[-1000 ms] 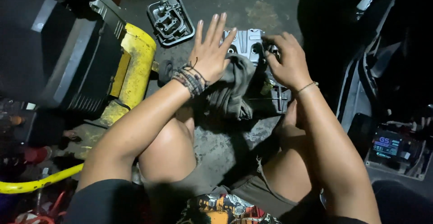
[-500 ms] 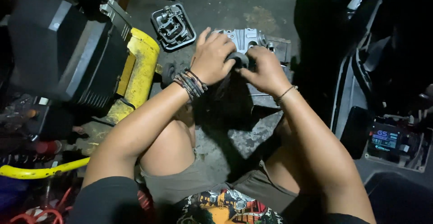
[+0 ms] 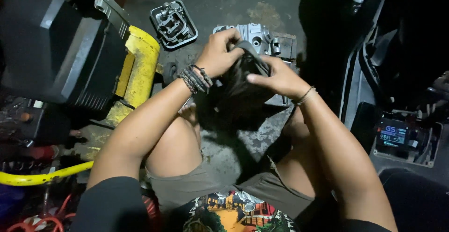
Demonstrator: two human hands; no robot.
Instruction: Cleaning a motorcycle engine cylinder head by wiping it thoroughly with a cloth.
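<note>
On the stained concrete floor (image 3: pixel 224 7), in the head view, a person sits with knees drawn up and both arms reaching forward over a grey metal engine part (image 3: pixel 256 35). The left hand (image 3: pixel 219 54), with dark beaded bracelets at the wrist, is closed on the upper fold of a dark rag (image 3: pixel 243 85), fingers curled over its top edge. The right hand (image 3: pixel 276 77), a thin band at its wrist, lies on the right side of the same rag, fingers closed loosely around the cloth with the index finger stretched out across it. The rag is bunched between the two hands and hangs down toward the person's lap, covering the near side of the engine part; holding it from both sides seems to keep the cloth gathered against the metal. Far left of the hands, apart from them, lies a dark ribbed engine cover (image 3: pixel 174 24). A yellow-framed machine (image 3: pixel 135 68) with a black housing stands at the left. At the right, a small lit display (image 3: pixel 392 135) sits in a dark tray.
</note>
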